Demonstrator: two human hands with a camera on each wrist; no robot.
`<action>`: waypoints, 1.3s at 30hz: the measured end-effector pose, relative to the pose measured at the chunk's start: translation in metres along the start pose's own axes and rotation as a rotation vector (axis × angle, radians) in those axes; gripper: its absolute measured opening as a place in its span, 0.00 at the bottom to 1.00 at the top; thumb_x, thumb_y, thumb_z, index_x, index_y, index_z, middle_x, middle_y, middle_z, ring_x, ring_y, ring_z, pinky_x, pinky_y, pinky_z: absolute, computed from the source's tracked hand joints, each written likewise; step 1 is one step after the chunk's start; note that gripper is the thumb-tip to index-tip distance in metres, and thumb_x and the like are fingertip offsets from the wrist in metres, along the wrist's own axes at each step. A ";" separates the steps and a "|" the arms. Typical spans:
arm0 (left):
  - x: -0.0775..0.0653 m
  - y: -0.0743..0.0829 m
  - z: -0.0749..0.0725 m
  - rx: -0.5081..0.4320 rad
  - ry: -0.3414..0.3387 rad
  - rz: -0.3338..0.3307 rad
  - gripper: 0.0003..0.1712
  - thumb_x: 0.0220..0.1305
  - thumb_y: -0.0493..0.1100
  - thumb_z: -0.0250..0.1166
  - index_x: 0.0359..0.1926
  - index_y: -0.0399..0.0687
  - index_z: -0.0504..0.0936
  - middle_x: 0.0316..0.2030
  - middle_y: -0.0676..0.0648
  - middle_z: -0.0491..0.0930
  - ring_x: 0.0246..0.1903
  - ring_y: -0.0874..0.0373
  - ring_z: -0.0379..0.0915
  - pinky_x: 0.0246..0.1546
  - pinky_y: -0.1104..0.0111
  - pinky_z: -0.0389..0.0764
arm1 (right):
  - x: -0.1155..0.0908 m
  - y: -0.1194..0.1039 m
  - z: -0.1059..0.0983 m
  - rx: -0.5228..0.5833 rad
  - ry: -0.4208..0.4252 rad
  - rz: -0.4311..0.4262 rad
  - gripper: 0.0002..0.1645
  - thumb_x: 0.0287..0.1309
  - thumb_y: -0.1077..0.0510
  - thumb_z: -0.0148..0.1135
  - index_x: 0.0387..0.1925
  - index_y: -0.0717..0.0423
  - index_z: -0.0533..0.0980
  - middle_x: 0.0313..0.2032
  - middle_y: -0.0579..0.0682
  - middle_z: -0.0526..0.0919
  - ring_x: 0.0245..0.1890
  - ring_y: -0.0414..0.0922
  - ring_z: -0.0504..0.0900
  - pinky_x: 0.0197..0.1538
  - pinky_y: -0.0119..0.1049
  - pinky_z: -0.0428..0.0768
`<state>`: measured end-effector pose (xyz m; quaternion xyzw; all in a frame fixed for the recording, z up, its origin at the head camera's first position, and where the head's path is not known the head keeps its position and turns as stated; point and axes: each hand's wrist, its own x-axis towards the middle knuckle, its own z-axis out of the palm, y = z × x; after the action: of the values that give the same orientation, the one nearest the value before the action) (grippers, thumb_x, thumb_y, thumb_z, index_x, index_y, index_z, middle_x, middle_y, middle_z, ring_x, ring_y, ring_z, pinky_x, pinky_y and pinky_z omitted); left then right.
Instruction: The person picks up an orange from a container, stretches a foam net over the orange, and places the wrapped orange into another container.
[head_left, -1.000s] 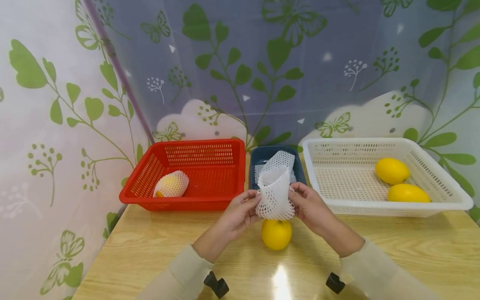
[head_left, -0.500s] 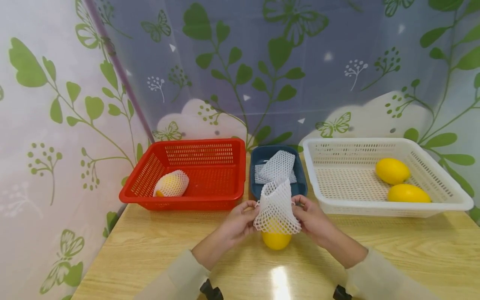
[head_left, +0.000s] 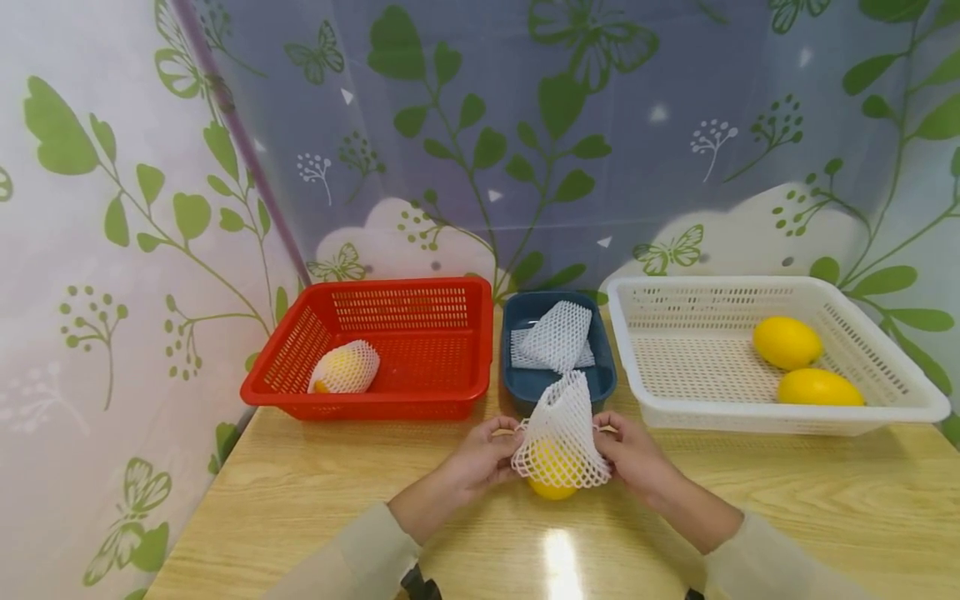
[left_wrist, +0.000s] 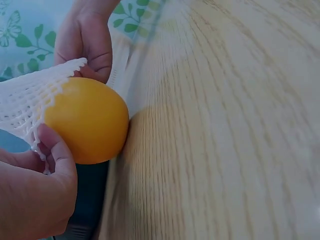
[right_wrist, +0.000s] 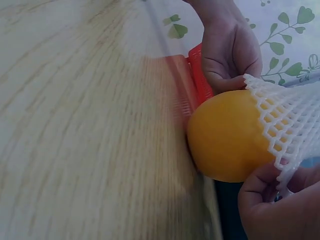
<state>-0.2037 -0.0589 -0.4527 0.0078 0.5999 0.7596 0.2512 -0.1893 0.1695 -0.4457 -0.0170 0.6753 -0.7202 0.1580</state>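
Note:
A white foam fruit net [head_left: 567,425] is stretched over the upper part of a yellow fruit [head_left: 553,490] on the wooden table. My left hand [head_left: 480,457] pinches the net's open rim on the left side, my right hand [head_left: 637,458] the same rim on the right. In the left wrist view the smooth fruit [left_wrist: 92,122] bulges out of the net's mouth [left_wrist: 37,102], its lower half bare. From the right wrist the mesh [right_wrist: 282,122] lies over one end of the fruit [right_wrist: 227,137]. The net's far end tapers toward the blue bin.
Behind my hands a dark blue bin [head_left: 517,385] holds more foam nets [head_left: 558,333]. At left, a red basket [head_left: 431,408] contains one netted fruit [head_left: 347,368]. A white basket [head_left: 697,414] at right has two bare yellow fruits [head_left: 787,342]. A patterned cloth [head_left: 450,150] hangs behind.
Both hands have moved toward me and down, bringing the net from above and behind the fruit onto it. The mesh now covers much of the fruit, and its rim is spread wider.

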 end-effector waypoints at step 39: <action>-0.005 0.000 -0.006 0.121 -0.122 -0.122 0.26 0.74 0.45 0.53 0.65 0.33 0.65 0.47 0.39 0.79 0.45 0.48 0.79 0.50 0.52 0.80 | -0.003 0.006 0.005 -0.066 -0.088 0.076 0.21 0.75 0.57 0.42 0.57 0.71 0.64 0.38 0.53 0.81 0.36 0.45 0.82 0.39 0.44 0.85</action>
<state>-0.2015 -0.0659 -0.4526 0.0329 0.6277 0.7032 0.3323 -0.1841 0.1655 -0.4511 -0.0280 0.6913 -0.6895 0.2142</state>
